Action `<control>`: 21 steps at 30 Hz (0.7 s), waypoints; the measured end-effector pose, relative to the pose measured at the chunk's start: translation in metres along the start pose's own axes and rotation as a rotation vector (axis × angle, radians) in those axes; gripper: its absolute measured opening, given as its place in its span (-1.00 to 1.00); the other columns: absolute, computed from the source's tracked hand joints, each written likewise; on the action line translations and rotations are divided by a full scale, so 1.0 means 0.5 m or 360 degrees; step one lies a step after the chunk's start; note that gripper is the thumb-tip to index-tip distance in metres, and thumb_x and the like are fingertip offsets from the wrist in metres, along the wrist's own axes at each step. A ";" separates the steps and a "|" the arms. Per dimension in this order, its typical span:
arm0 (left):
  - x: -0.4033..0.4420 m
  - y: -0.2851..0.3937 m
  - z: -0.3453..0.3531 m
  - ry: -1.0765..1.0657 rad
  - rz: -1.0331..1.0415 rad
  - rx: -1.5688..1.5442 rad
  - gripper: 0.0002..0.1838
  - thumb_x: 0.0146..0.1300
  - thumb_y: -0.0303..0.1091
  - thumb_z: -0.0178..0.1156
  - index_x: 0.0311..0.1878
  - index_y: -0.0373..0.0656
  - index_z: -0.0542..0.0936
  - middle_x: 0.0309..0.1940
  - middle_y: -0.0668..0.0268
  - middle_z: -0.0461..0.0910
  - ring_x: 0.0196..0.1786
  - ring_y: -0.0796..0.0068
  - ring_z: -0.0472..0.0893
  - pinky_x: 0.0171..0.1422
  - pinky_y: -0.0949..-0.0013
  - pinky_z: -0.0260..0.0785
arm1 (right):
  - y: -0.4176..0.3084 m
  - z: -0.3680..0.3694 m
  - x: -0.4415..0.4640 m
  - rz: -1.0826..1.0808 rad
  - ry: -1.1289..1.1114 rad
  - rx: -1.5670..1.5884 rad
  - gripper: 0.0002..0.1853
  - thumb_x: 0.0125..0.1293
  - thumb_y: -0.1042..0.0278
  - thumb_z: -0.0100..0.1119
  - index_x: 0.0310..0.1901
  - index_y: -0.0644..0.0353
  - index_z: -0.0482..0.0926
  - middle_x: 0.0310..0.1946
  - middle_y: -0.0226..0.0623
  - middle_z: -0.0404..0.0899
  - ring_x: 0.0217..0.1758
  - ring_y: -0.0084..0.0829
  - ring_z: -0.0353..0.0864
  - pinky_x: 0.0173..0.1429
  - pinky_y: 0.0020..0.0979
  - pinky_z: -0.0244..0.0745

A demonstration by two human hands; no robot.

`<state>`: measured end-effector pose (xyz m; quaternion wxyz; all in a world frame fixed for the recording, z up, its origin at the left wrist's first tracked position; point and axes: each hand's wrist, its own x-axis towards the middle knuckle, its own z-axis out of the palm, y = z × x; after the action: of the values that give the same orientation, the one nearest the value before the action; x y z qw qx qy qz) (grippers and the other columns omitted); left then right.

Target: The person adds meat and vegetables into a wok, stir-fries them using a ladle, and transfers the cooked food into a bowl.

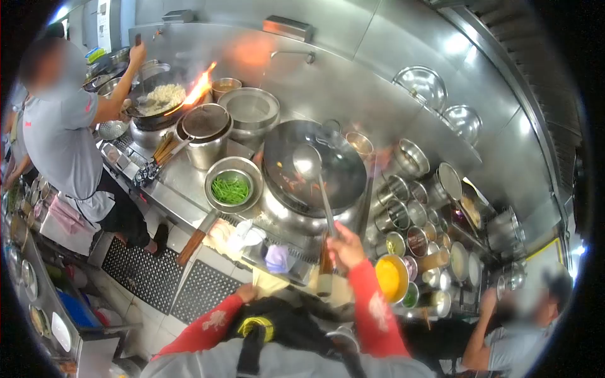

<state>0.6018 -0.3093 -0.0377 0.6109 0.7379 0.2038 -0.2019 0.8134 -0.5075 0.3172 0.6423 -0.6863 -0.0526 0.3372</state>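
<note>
My right hand [348, 247] is wrapped round the handle of a long steel ladle [307, 162]. The ladle's bowl is over a large dark wok [343, 167] on the burner, and a few reddish bits show inside the wok. Low in front of my body, my left hand [247, 292] is closed at the edge of a pale yellow cloth [270, 281]. Left of the wok, green vegetables [230, 189] fill a steel bowl set in a larger one. A purple cloth [276, 259] lies on the stove's front edge, between my hands and the wok.
At left, a co-worker [63, 132] tosses pale food in a flaming wok [157, 104]. Another person [517, 334] is at lower right. Several seasoning pots, including a bowl of orange liquid [392, 277], crowd the right counter. A wooden handle [192, 247] juts over the front edge.
</note>
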 end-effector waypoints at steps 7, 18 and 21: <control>0.035 -0.006 -0.001 0.0095 0.0394 0.0798 -0.60 0.05 -0.08 0.03 -0.30 -0.25 0.62 -0.41 -0.10 0.62 -0.31 -0.08 0.62 -0.21 -0.02 0.40 | 0.011 -0.066 0.006 0.0044 0.0057 0.0022 -0.25 0.29 0.50 0.13 0.48 0.04 0.07 -0.44 -0.30 0.53 -0.64 -0.53 0.45 -0.65 -0.44 0.35; 0.106 0.010 0.058 -0.0405 0.0038 0.1135 -0.53 0.20 0.03 0.03 0.04 -0.03 0.61 -0.12 0.03 0.64 -0.11 -0.08 0.63 0.03 -0.03 0.45 | -0.008 -0.164 -0.091 -0.0329 0.0158 -0.1470 -0.36 0.26 0.46 0.19 0.39 0.12 0.29 -0.52 -0.48 0.47 -0.50 -0.67 0.42 -0.33 -0.58 0.39; 0.178 0.014 0.160 -0.0510 0.0769 0.1179 -0.54 0.21 -0.02 0.04 0.07 -0.06 0.58 -0.16 0.02 0.65 -0.13 -0.06 0.64 -0.02 -0.03 0.47 | 0.021 -0.130 0.026 -0.0146 0.0417 -0.0618 -0.33 0.29 0.46 0.16 0.43 0.10 0.21 -0.47 -0.41 0.52 -0.61 -0.62 0.42 -0.52 -0.53 0.37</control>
<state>0.6761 -0.3846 -0.0942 0.3597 0.8921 -0.1566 -0.2244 0.8539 -0.5577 0.2989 0.5141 -0.8318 -0.0637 0.1993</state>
